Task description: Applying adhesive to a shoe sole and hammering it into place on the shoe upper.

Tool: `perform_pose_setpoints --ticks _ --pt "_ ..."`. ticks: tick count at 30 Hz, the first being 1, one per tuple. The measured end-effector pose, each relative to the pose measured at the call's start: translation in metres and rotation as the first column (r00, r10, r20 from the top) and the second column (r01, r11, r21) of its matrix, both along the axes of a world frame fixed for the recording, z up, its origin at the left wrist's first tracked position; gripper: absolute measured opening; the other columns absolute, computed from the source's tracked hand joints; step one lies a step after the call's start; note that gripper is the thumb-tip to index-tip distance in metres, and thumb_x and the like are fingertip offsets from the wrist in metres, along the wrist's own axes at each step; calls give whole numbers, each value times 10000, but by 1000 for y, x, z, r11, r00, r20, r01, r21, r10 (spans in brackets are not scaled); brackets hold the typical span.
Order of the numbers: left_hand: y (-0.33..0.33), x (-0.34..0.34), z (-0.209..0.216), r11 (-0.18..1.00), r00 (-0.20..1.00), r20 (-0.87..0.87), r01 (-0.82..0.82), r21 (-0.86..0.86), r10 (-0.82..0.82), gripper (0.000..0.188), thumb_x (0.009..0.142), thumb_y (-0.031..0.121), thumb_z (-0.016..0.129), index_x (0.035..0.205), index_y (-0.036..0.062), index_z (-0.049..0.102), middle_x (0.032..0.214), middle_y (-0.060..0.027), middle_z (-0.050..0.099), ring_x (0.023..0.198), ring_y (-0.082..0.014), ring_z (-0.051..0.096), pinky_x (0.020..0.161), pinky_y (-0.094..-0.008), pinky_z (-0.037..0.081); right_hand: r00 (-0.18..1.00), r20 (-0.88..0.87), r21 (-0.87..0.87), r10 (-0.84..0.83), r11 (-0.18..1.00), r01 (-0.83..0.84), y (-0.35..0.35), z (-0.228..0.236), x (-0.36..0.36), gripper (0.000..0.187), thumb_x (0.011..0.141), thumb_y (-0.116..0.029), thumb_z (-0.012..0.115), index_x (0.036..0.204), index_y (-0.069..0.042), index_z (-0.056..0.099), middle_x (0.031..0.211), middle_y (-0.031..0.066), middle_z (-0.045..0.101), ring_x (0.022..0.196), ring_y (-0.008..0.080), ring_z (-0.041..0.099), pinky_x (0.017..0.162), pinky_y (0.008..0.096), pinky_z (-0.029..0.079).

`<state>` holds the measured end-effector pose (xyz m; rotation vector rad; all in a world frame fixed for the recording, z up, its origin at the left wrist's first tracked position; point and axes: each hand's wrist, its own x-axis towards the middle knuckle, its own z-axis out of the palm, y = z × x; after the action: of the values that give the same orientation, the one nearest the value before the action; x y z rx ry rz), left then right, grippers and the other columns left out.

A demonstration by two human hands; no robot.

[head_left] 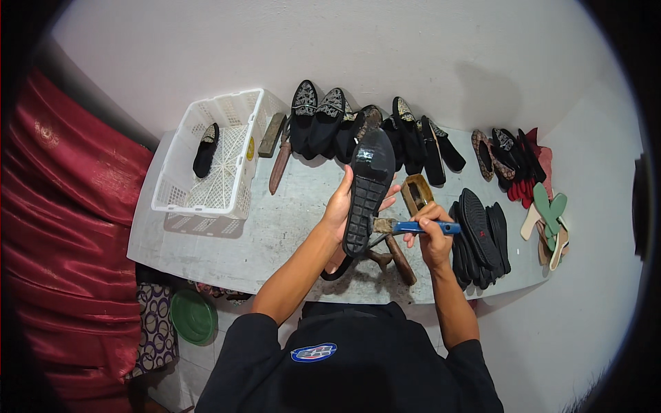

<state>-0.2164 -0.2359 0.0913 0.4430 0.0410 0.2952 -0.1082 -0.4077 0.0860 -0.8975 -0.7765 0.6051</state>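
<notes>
My left hand grips a black shoe sole from its left side, with fingertips showing past the right edge. The sole's toe half looks wet and glossy, and a grid of hollow cells covers the heel half. In my right hand is a paintbrush with a blue handle; its bristles meet the sole's right edge near the heel. Beneath the sole, a hammer and the edge of a dark slipper-like piece partly show. A yellowish open container with dark contents sits just beyond my right hand.
Several patterned black shoes line the wall side of the grey table. A white basket holding one shoe stands left, near a sheathed knife-like tool. Black soles are stacked right, near green and beige insoles.
</notes>
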Motion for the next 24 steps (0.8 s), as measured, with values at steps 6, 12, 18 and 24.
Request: perform_pose_setpoints --ticks 6,12,18,24 --pt "4 0 7 998 994 90 55 19 -57 808 953 637 212 1377 -24 402 1322 -165 521 1155 -298 565 1030 -390 436 987 -33 83 -159 983 162 11 16 6 121 900 -51 495 814 29 464 813 162 520 570 236 611 466 296 534" --pt "14 -2 -5 998 997 70 -31 -46 34 796 958 626 213 1414 -13 347 1381 -197 448 1135 -321 561 1007 -445 465 994 -72 -41 86 995 -89 -2 -5 -20 133 886 -36 482 774 33 472 764 156 512 556 227 605 456 306 531" --pt "13 -1 2 991 993 102 72 -115 -60 839 932 666 249 1403 -20 357 1234 -229 552 1043 -319 613 870 -406 559 992 -55 89 -112 989 117 11 17 3 117 895 -37 476 805 37 470 807 162 525 561 229 610 456 294 526" --pt "15 1 -2 982 994 106 58 -178 -39 837 925 675 262 1403 -5 365 1140 -214 603 999 -296 642 827 -379 576 995 -101 26 -26 999 28 3 -5 -16 136 882 -49 501 778 31 466 776 145 511 556 230 613 431 289 521"
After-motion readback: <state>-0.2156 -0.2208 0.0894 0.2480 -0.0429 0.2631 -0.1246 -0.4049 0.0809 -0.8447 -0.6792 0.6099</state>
